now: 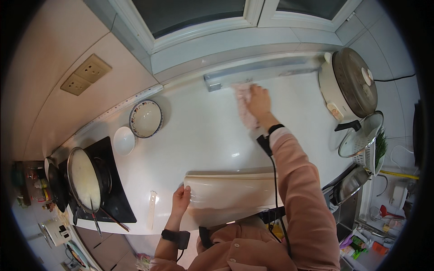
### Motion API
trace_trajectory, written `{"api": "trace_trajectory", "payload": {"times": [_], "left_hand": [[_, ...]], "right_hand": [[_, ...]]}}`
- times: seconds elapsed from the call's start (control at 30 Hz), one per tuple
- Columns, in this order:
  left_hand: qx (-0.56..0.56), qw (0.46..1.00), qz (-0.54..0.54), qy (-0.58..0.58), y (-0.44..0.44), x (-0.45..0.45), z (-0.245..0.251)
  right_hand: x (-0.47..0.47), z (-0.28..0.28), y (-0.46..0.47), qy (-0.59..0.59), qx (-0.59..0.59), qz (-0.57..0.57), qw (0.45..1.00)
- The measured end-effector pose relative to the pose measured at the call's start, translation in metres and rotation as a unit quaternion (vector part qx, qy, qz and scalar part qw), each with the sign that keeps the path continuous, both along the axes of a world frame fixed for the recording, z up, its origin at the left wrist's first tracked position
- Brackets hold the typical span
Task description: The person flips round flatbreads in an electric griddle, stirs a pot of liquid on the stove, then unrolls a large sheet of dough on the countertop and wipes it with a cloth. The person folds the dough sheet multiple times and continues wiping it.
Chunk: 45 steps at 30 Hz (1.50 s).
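Note:
Near the back of the white countertop [200, 135], my right hand [260, 101] presses on a pink cloth [244, 106], just in front of a long clear plastic box [264, 71] that lies along the wall. My left hand [182, 200] grips the left edge of a folded, glossy cream sheet [230, 191] at the counter's front edge, thumb on top. The sheet's right end is hidden behind my right arm. To the left of my left hand lies a thin pale strip with a scalloped end [152, 208].
A patterned bowl [146, 118] and a white bowl [124, 141] stand at the left, beside a black cooktop [117, 189] with a filled pan [84, 179]. At the right are a lidded electric cooker [354, 83], a glass lid [359, 137], a white basket [362, 154] with greens and a sink [344, 216].

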<state>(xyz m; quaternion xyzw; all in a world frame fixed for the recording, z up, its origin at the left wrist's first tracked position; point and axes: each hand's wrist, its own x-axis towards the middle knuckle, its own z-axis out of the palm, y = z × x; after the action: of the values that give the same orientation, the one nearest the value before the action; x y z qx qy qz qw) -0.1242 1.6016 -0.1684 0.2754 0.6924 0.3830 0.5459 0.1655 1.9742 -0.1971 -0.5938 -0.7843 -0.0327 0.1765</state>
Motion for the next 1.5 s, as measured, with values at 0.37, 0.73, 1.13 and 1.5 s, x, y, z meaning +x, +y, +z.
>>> {"api": "trace_trajectory", "payload": {"times": [0.37, 0.73, 1.13, 1.5], "left_hand": [[-0.022, 0.999, -0.004, -0.026, 0.002, -0.004, 0.002], [-0.064, 0.997, -0.029, 0.015, 0.01, -0.01, 0.004], [-0.106, 0.993, -0.035, 0.048, 0.015, -0.01, 0.01], [-0.066, 0.996, -0.047, 0.049, 0.017, -0.013, 0.001]], "right_hand": [[0.136, -0.012, -0.011, 0.132, 0.033, -0.15, 0.979], [-0.155, 0.038, -0.111, 0.171, -0.06, 0.467, 0.865], [0.154, -0.017, -0.011, 0.022, -0.016, -0.136, 0.99], [0.315, -0.013, -0.219, -0.036, -0.026, -0.251, 0.967]]}}
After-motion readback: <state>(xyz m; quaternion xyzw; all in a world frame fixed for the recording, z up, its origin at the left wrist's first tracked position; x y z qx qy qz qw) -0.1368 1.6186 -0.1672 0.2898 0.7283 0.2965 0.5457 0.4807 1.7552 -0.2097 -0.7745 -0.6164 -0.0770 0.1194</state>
